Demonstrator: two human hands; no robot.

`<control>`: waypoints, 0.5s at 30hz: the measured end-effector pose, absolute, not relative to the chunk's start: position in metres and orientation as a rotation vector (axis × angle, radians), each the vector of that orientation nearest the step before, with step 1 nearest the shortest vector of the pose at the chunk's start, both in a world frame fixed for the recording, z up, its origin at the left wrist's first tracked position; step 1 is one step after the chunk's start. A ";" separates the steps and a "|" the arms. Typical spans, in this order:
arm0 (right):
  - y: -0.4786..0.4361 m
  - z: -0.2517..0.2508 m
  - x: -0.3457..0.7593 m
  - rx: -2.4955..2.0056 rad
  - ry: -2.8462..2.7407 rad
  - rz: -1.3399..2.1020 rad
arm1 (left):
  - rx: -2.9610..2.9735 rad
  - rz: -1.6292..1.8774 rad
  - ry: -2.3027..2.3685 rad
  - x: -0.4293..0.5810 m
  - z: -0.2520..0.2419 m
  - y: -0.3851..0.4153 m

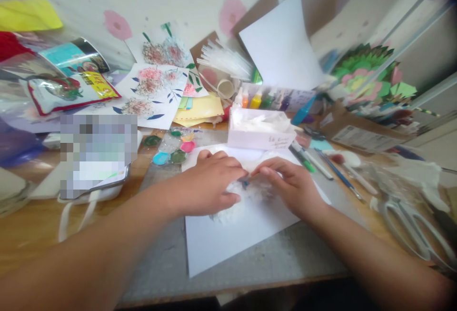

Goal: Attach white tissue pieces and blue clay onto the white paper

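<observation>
My left hand (pixel 214 183) reaches over a white sheet of paper (pixel 210 249), its fingers stretched forward and its thumb apart. My right hand (pixel 294 185) is closed in a pinch beside it, thumb against forefinger; what sits in that pinch is too small or blurred to name. The fingertips of both hands nearly meet. Under and between them lie ruffled white clumps (pixel 226 215) on the paper, partly hidden by the hands. A small blue spot (pixel 245 184) shows among the white pieces. Just behind the hands stands a white box (pixel 257 138) with white tissue-like pieces in it.
A paint palette (pixel 174 146) lies left of the box, paint bottles (pixel 256 99) behind it. A phone (pixel 107 173) rests at left. Markers and brushes (pixel 335 170) and large scissors (pixel 410 225) lie at right. Flower pictures (pixel 153 92) lean at the back. A grey mat (pixel 160 254) lies underneath.
</observation>
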State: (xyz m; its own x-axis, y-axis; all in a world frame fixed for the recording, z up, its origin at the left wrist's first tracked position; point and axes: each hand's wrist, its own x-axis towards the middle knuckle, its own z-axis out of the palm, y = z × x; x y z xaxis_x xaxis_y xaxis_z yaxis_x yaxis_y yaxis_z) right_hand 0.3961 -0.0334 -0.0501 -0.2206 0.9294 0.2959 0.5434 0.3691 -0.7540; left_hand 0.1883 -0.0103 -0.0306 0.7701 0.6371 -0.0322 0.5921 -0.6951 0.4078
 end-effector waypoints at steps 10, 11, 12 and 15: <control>-0.031 -0.053 0.400 -1.228 -1.806 0.663 | 2.518 0.177 0.894 0.187 -0.030 -0.010; -0.030 -0.053 0.400 -1.219 -1.789 0.676 | 2.526 0.170 0.889 0.187 -0.031 -0.010; -0.030 -0.054 0.400 -1.212 -1.772 0.692 | 2.536 0.167 0.887 0.188 -0.032 -0.010; -0.030 -0.054 0.398 -1.210 -1.737 0.721 | 2.562 0.155 0.900 0.189 -0.035 -0.011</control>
State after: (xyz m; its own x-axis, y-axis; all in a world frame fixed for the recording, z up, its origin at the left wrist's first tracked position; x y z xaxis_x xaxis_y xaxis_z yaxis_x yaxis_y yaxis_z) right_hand 0.3984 -0.0296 -0.0538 -0.1438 0.9332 0.3292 0.4262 0.3586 -0.8305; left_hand 0.1890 -0.0110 -0.0346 0.7845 0.6193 -0.0329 0.5727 -0.7031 0.4216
